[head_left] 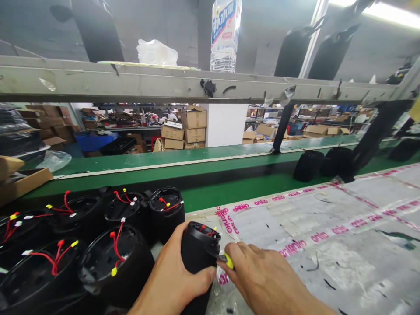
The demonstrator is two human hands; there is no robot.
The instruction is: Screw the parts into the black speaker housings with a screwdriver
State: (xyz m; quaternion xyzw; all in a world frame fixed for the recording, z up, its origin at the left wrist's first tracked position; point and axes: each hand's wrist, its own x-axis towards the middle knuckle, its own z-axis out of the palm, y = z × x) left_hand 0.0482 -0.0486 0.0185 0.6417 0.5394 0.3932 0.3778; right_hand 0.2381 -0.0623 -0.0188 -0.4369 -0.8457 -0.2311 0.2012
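My left hand (177, 271) is wrapped round a black cylindrical housing (197, 251), its open top tilted toward the right, with red wires inside. A small tool with a yellow handle (229, 261) is gripped in my right hand (259, 273). The tool's metal part touches the housing's right rim, where a dark strip hangs at the edge. My right fingers cover most of the handle. To the left stand several similar black housings (139, 267), open at the top, with red wires and white, yellow and red connectors.
A covered worktop (328, 236) with printed pink tape and black scraps extends right. Behind it runs a green conveyor (210, 188) carrying black housings (308, 165). Overhead, a metal shelf (164, 85) holds a plastic bottle (225, 37). An open carton (24, 183) lies at left.
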